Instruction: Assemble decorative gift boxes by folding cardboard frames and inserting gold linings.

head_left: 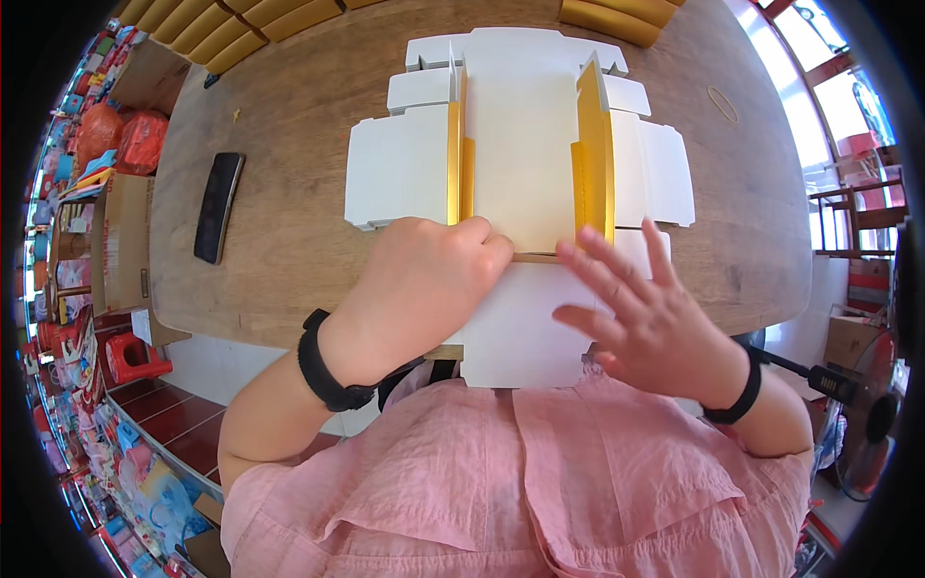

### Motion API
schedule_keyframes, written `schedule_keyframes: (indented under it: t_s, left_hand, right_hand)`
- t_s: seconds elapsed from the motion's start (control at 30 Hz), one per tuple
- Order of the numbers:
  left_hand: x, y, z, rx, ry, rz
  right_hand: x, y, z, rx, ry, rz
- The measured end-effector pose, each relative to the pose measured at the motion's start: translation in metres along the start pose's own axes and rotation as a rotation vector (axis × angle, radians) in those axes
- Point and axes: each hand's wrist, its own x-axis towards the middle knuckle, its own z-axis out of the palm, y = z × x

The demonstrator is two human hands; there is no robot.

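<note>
A flat, partly folded cardboard box (520,144) lies in front of me, white on its inner face. Its two long side walls, the left wall (453,154) and the right wall (597,154), stand upright and show gold outer faces. My left hand (424,275) is closed at the near left corner, by the crease of the near flap (525,323); its fingertips are hidden. My right hand (641,308) is open with fingers spread, over the near right corner. The near flap hangs past the table's edge towards me.
Several gold folded boxes (202,29) lie at the far left, more gold boxes (617,19) at the far right. A phone (219,207) rests on the wooden table (289,173) at left, a rubber band (722,104) at right. A fan (872,414) stands beside me, right.
</note>
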Motion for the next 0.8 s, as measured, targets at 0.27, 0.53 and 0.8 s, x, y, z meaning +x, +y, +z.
schedule_keyframes:
  t_s: [0.27,0.53,0.8]
  left_hand:
    - [0.005,0.002,-0.005,-0.05,-0.045,-0.019]
    - [0.009,0.007,-0.026,-0.104,-0.301,-0.053]
    - [-0.006,-0.041,-0.032,-0.57,-0.322,0.109]
  right_hand:
    - [-0.002,0.008,0.016,0.021,0.23,-0.004]
    - [0.016,0.01,0.011,0.096,0.317,0.016]
    - [0.024,0.015,0.005,0.512,0.298,0.224]
